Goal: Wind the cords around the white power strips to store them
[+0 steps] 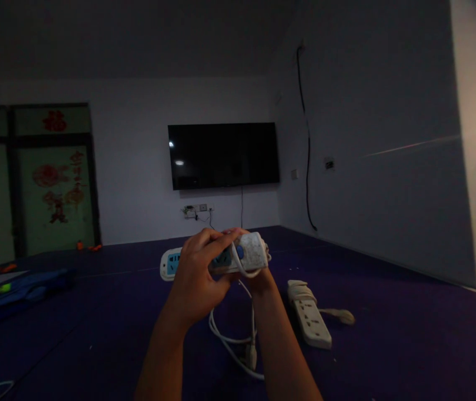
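Both my hands hold a white power strip [253, 252] with blue socket faces, raised above the purple surface. My left hand [199, 267] wraps over its middle, fingers reaching toward the end with the round blue button. Beneath and behind that end is my right hand [258, 278], its fingers mostly hidden by the strip. The white cord [234, 341] loops around the button end and hangs down in coils, with its plug [250, 356] below, between my forearms. To the right lies a second white power strip [313, 323], its cord wound around one end.
The purple surface [129, 328] stretches to the walls. Blue cloth [33, 289] with a yellow-green item lies at left. A television [224, 156] hangs on the far wall above sockets [198, 209]. A dark cable [308, 145] runs down the right wall.
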A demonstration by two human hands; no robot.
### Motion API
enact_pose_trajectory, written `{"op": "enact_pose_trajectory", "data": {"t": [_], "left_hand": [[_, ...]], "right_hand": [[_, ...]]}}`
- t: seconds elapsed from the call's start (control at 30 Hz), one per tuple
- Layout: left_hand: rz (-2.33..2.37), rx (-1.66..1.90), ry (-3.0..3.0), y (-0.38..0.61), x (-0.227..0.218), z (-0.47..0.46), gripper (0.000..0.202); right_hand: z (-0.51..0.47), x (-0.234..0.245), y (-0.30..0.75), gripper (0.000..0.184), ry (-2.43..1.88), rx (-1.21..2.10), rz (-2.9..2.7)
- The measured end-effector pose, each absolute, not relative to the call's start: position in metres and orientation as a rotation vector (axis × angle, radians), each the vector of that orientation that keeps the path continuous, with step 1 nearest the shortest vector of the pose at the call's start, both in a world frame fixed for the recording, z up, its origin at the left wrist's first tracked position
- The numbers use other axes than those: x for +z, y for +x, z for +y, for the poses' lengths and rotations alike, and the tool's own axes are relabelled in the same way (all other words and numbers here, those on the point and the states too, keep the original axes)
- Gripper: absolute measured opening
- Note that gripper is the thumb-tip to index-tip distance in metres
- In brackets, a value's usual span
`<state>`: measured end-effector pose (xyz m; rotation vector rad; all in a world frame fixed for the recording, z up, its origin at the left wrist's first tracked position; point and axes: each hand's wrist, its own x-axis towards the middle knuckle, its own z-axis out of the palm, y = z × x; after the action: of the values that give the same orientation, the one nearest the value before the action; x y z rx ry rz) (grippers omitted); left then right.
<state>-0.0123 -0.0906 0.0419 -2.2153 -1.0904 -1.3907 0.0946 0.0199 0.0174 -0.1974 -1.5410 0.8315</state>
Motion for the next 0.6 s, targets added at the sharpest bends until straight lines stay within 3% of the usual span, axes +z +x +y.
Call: {"op": "enact_pose_trajectory", "data": {"t": [0.13, 0.33, 0.6], "left_hand": [[-1.070, -1.615, -1.985, -0.021, 0.042, -0.084, 0.057], [-1.163, -1.742, -1.546, -0.048, 0.045, -0.080, 0.059], [-1.265, -1.608, -1.211, -0.096, 0.039, -0.077, 0.058]], "right_hand": [[0.028, 0.020, 0.083, 0.027, -0.051, 1.047, -1.443], [0.038, 0.018, 0.076, 0.043, -0.322, 0.937, -1.804], [0.021, 0.021, 0.079, 0.036, -0.523, 0.625, -2.026]]}}
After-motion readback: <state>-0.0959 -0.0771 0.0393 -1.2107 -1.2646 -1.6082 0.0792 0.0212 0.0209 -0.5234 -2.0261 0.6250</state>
